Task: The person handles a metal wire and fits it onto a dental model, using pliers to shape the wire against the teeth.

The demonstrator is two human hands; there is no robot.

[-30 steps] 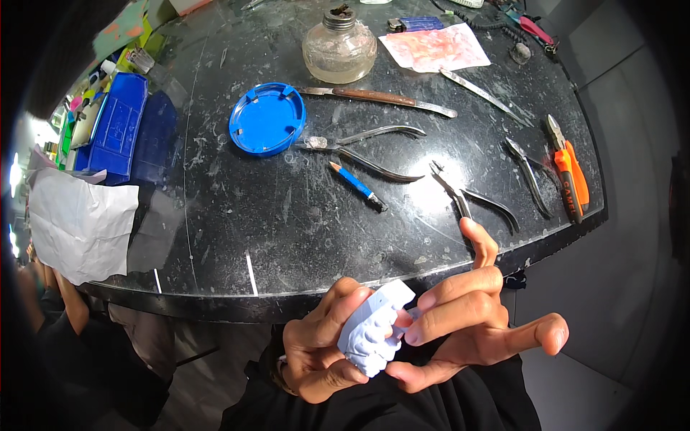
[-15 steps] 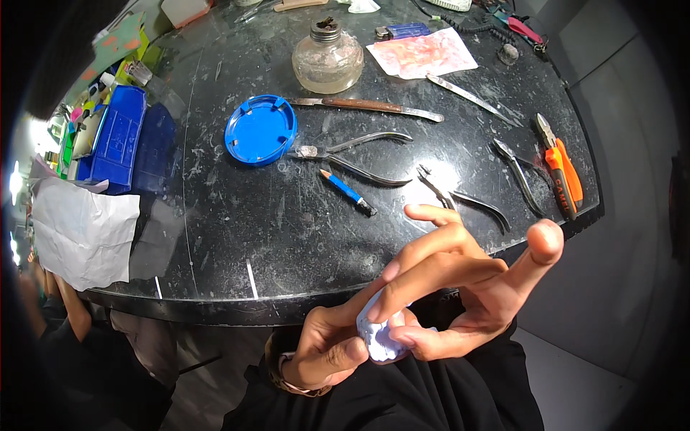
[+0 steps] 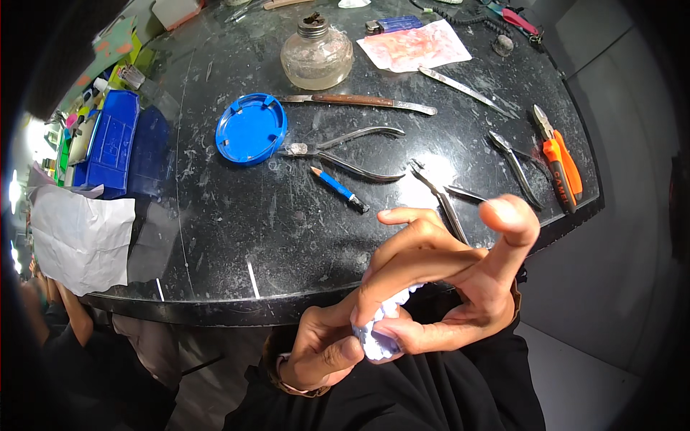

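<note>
A pale lavender dental cast [image 3: 378, 347] with a toothed ridge is held over my lap, just off the table's front edge. My left hand [image 3: 321, 353] grips its left side, thumb in front and fingers behind. From the right, my right hand [image 3: 449, 276] pinches it with bent fingers and thumb, one fingertip sticking up. Its fingers cover much of the cast. Beyond the right hand lie slim steel pliers [image 3: 447, 205], partly hidden by it. A short blue pencil [image 3: 339, 189] rests farther left, near another pair of steel pliers [image 3: 345, 152].
Across the dark table [image 3: 223, 237] lie a blue round lid [image 3: 251, 129], a wooden-handled wax knife [image 3: 359, 101], a glass spirit lamp [image 3: 316, 57], a stained paper [image 3: 415, 47], tweezers [image 3: 467, 92] and orange-handled pliers [image 3: 562, 164]. Blue bins [image 3: 111, 144] and crumpled paper [image 3: 83, 237] sit left.
My right hand has shifted left and curled further over the cast, with its raised fingertip lower. More of the toothed ridge shows between the hands. The whole view has shifted slightly.
</note>
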